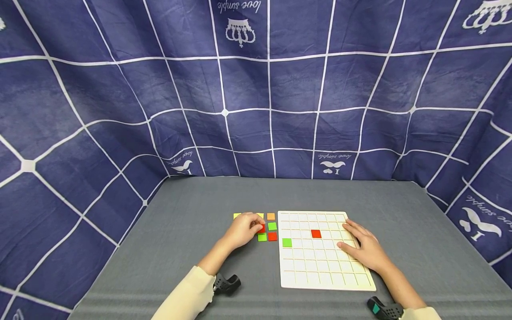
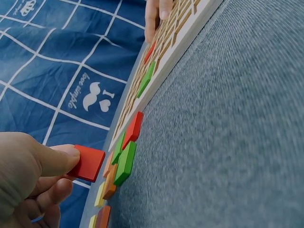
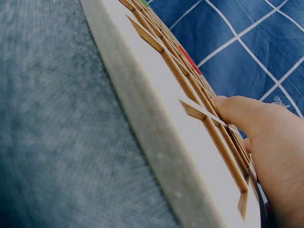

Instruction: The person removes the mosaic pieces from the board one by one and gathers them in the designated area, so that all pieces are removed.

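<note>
My left hand (image 1: 241, 231) pinches a red square tile (image 2: 89, 164) between thumb and fingers, raised over the tiles left of the board. Those loose tiles include a red tile (image 1: 272, 236), a green tile (image 1: 272, 226) and an orange tile (image 1: 270, 216); my left hand hides some others. A pale gridded board (image 1: 328, 286) lies flat on the table, with a green tile (image 1: 287, 242) and a red tile (image 1: 316, 234) in its cells. On the board's right edge rests my right hand (image 1: 365, 250), thumb over the grid and fingers extended.
The grey cloth table (image 1: 192, 195) surrounds the board. A blue curtain with white lines (image 1: 296, 98) hangs behind it and at both sides. Each wrist carries a black band, the left band (image 1: 227, 284) and the right band (image 1: 385, 308).
</note>
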`<state>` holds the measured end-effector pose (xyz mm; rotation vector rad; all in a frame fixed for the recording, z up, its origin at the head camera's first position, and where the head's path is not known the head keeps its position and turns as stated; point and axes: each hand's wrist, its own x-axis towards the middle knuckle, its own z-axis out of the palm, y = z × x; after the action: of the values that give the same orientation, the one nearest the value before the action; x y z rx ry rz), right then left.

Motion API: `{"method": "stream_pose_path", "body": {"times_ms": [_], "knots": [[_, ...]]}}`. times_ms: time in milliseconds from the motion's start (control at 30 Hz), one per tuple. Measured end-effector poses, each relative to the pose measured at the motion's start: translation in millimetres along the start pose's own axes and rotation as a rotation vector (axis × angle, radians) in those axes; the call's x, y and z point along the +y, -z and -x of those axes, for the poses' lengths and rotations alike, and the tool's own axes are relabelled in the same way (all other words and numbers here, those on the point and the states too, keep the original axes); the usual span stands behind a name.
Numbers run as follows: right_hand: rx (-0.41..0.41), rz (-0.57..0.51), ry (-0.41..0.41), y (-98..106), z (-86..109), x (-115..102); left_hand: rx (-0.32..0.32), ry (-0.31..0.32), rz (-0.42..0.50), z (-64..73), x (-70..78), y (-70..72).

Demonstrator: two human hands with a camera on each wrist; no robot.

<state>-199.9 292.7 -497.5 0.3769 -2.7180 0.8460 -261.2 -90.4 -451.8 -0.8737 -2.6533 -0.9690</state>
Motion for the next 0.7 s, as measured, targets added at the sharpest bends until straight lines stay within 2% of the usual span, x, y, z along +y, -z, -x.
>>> {"method": "stream_pose_path", "body": {"times_ms": [467, 700], "knots": [[0.017, 0.005, 0.004, 2, 0.0, -2, -0.025, 0.011, 0.009, 7.0, -5.8, 5.2], [0.007, 0.005, 0.0, 2, 0.2, -3, -0.054, 0.039, 0.021, 12.4, -8.9, 9.1]]}}
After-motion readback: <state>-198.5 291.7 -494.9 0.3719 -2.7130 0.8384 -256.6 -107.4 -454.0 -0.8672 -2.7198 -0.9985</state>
